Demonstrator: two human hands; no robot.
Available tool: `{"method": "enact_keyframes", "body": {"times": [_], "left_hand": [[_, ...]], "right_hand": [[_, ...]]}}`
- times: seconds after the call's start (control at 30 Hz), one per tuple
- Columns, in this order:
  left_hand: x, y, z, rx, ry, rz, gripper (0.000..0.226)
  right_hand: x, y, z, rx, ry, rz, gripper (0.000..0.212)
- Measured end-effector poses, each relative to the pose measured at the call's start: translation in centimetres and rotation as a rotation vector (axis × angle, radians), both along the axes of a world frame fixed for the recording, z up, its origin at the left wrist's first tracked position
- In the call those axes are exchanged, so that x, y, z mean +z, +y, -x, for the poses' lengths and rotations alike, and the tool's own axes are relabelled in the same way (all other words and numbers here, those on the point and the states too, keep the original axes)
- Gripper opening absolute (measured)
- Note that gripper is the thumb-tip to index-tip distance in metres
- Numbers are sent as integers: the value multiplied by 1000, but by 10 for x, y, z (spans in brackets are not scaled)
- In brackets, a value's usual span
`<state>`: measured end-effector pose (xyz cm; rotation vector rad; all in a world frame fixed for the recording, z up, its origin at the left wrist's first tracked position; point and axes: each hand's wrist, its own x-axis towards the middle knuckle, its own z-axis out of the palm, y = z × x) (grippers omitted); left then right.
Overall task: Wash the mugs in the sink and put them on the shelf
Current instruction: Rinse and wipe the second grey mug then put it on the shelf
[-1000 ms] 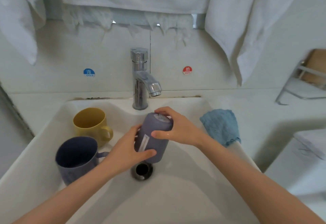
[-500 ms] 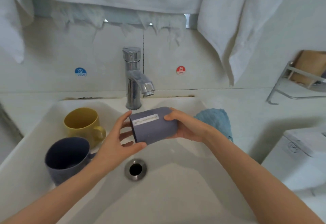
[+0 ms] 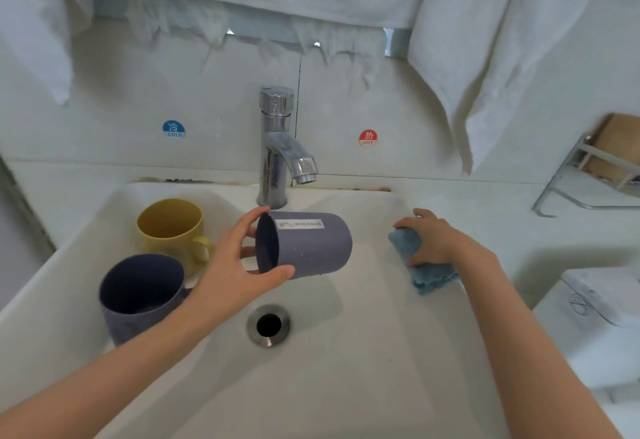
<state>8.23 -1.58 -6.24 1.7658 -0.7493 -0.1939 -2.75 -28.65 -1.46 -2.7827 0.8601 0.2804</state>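
Right hand (image 3: pixel 440 241) shifted onto cloth (image 3: pixel 433 277), gripping it; left hand (image 3: pixel 225 272) clamps horizontal mug (image 3: pixel 311 248), mouth leftward.

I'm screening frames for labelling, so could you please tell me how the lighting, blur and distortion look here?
Head view: soft, even light; the held mug casts a faint shadow on the sink beside the drain; bright glints on the tap; the drain's rim looks slightly smeared; wide-angle distortion bows the counter at its back edge.

shelf (image 3: pixel 588 180): cut by right edge | cloth (image 3: pixel 433 277): part under right hand (image 3: pixel 436 241)
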Motion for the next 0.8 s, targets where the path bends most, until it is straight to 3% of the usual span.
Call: {"method": "enact_keyframes", "body": {"times": [0.1,0.2,0.37,0.5,0.6,0.7,0.8], "left_hand": [[1,1,2,-3,-34,-14,79],[5,3,4,-7,-92,-46,82],[17,7,9,-8,-135,-101,81],[17,8,7,-22,-147,-117,95],[18,6,7,-41,-111,-105,102],[17,4,8,-54,-137,-133,106],[17,3,10,-60,-170,-177,107]], "right_hand": [[-1,-2,-6,-39,-103,52,37],[-2,-1,-12,-126,-216,89,32],[8,12,-15,48,-858,29,43],[19,38,-20,25,-844,-403,65],[20,54,-22,8,-849,-624,53],[20,62,-23,154,-886,-666,29],[16,76,-24,361,-889,-546,22]]}}
